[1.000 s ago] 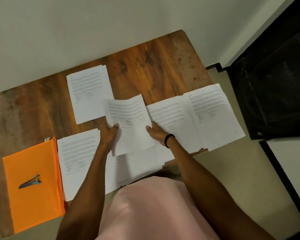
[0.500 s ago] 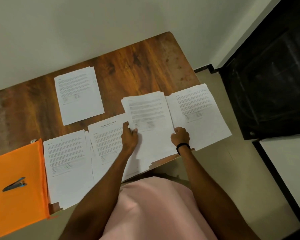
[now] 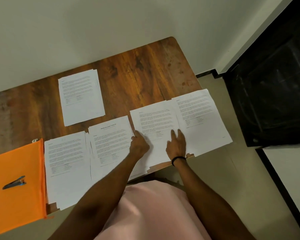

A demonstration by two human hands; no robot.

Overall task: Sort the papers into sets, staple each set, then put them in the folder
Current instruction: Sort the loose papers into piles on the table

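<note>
Looks like we're in the sorting step here. The papers [image 3: 80, 97] are out in five piles, nothing looks stapled from this far, and the stapler [image 3: 15, 182] is parked on the orange folder [image 3: 16, 213] at the table's left end, just beside the leftmost pile [image 3: 66, 161].

Our left hand [image 3: 139, 148] is curled at the left edge of the stack [image 3: 154, 118] second from the right, pinching it as far as we can tell. Our right hand [image 3: 177, 144] lies flat on the same stack, fingers spread.

Next move, we reckon: square that stack up without nudging the right pile [image 3: 201, 115], which it touches.

The table [image 3: 137, 75] is dark wood against a pale wall [image 3: 93, 23]. The floor [image 3: 223, 170] is beige, and there's something big and black [image 3: 275, 84] off to the right.
</note>
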